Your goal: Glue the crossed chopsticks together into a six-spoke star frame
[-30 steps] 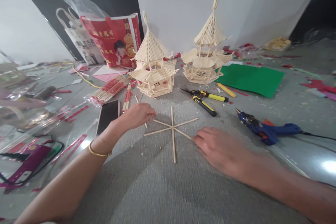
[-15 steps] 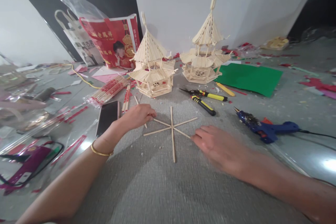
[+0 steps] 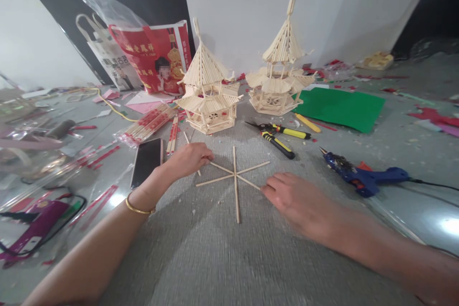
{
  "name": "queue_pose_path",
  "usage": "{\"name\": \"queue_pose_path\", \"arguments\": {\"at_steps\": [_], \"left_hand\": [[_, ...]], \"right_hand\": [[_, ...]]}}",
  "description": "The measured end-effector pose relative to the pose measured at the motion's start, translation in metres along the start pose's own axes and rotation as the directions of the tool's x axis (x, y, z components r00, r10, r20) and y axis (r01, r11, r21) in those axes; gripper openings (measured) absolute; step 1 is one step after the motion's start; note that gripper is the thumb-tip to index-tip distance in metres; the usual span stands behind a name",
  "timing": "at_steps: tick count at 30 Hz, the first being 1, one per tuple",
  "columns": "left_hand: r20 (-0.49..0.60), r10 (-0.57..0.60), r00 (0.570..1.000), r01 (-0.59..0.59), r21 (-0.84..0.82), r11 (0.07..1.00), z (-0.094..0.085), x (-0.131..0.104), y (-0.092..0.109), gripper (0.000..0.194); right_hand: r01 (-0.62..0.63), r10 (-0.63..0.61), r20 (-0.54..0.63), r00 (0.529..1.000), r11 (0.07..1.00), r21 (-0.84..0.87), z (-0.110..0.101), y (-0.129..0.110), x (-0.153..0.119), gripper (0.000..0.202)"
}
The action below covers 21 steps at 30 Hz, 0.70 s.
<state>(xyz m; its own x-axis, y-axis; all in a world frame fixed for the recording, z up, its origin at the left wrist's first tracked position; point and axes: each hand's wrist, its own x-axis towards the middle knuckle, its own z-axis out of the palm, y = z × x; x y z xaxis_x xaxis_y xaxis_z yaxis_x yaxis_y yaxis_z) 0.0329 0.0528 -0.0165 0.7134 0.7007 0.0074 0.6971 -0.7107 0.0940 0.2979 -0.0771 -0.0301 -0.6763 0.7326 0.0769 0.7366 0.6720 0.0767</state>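
Several thin wooden sticks meet at one centre in a six-armed star (image 3: 235, 186) lying on the grey surface. My left hand (image 3: 190, 158), with a gold bangle on the wrist, pinches the tip of its upper-left arm. On the opposite side, my right hand (image 3: 290, 196) has its fingers closed on the tip of the lower-right arm. A loose wooden stick (image 3: 186, 137) runs partly behind my left hand. Beyond the star stand two pagoda models made of sticks, a left pagoda (image 3: 208, 100) and a right pagoda (image 3: 281, 76).
Yellow-black pliers (image 3: 279, 138) and a blue glue gun (image 3: 362, 177) lie to the right, near a green sheet (image 3: 344, 105). Leftward are a phone (image 3: 147, 162), packed sticks (image 3: 147, 124) and a purple tool (image 3: 36, 229) with a cord. A red bag (image 3: 150, 57) stands behind.
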Motion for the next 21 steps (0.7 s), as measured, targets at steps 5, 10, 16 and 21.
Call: {"name": "queue_pose_path", "arguments": {"at_steps": [5,10,16,21], "left_hand": [[-0.024,-0.001,1.0,0.001,-0.014,1.0,-0.004,0.0,-0.006,0.021],[-0.071,0.017,0.997,-0.019,-0.038,0.999,-0.012,0.001,-0.012,0.021],[0.011,0.008,1.0,-0.008,0.018,1.0,-0.012,0.001,-0.008,0.021],[0.041,0.01,0.999,-0.011,0.014,1.0,-0.009,0.001,-0.009,0.019]], "right_hand": [[-0.046,0.048,-0.131,0.99,0.999,0.012,0.001,0.025,-0.01,0.021],[-0.103,0.105,-0.072,0.992,0.994,0.041,-0.013,0.041,-0.017,0.017],[-0.095,0.091,0.049,0.995,0.992,0.078,0.008,0.025,-0.015,0.018],[-0.05,0.053,-0.039,0.998,0.997,0.066,0.021,0.022,-0.015,0.018]]}}
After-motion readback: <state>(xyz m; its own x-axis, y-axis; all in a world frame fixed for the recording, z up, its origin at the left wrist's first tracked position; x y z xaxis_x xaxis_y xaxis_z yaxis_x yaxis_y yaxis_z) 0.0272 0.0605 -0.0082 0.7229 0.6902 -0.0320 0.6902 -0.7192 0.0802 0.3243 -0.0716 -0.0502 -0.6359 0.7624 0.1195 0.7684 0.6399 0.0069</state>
